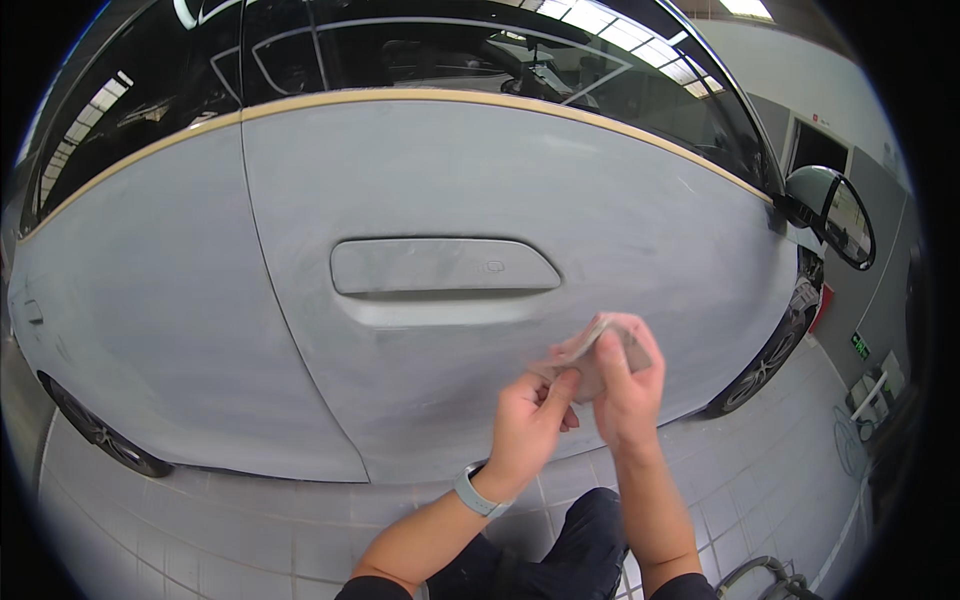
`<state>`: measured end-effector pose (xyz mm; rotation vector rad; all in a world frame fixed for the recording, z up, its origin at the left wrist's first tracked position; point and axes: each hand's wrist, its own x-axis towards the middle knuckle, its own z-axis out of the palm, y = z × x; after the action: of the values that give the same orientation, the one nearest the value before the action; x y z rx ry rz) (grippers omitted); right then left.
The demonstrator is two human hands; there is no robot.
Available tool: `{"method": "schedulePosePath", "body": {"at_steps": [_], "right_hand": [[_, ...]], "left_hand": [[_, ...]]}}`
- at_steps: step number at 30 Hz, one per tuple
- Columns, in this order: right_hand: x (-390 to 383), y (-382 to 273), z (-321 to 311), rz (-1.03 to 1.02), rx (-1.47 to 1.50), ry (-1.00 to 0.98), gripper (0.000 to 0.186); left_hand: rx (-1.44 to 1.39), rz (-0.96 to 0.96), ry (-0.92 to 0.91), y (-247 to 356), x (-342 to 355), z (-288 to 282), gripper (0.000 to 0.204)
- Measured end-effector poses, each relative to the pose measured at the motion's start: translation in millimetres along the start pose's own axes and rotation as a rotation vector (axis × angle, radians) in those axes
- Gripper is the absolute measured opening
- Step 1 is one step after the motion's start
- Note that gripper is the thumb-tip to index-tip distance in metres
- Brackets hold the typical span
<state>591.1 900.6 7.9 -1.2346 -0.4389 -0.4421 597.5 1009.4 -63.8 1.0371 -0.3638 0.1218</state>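
Observation:
My left hand (524, 422) and my right hand (630, 395) meet in front of the car door (440, 170), below and to the right of its handle (435, 266). Between them is a thin, folded, grey-beige sheet of sandpaper (590, 382). Fingers and thumbs of both hands are closed on it, the left at its lower left side and the right at its right side. Slight blur softens the fingertips and the sheet's edges. The door's surface is matt grey with cloudy, dull patches, and the sheet appears held off it.
Yellow tape (420, 96) runs under the dark windows. At the far right a side mirror (848, 222) juts out. Wheels (765, 370) stand at both ends over a tiled floor (240, 520). A hose (765, 575) lies at lower right, and a wall stands beyond the mirror.

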Motion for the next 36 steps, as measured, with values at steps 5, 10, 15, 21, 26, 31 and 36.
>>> {"method": "schedulePosePath", "body": {"at_steps": [5,10,15,21,26,31,36], "right_hand": [[41.6,7.6,-1.2,-0.461,-0.928,0.171,0.019],[59.9,21.0,2.7,-0.792,-1.267,0.134,0.015],[73.8,14.1,2.3,-0.849,-1.422,0.029,0.013],[75.6,20.9,-2.2,-1.07,-1.32,0.049,0.014],[77.1,15.2,16.4,-1.012,-1.32,0.035,0.013],[33.5,22.1,-0.5,-0.973,-1.071,-0.017,0.003],[-23.2,69.2,-35.0,-0.741,-0.927,-0.342,0.013]], "left_hand": [[0.543,0.459,0.135,6.4,-2.8,-21.0,0.031],[0.67,0.631,0.274,18.5,-4.1,-51.4,0.031],[0.708,0.681,0.369,25.9,-4.6,-62.7,0.028],[1.201,1.211,0.5,41.1,13.6,-77.4,0.024],[1.461,1.245,0.369,40.0,33.2,-87.1,0.039],[1.594,1.157,0.315,24.5,41.0,-91.1,0.052],[1.974,0.909,0.341,33.0,13.3,-106.6,0.066]]}}
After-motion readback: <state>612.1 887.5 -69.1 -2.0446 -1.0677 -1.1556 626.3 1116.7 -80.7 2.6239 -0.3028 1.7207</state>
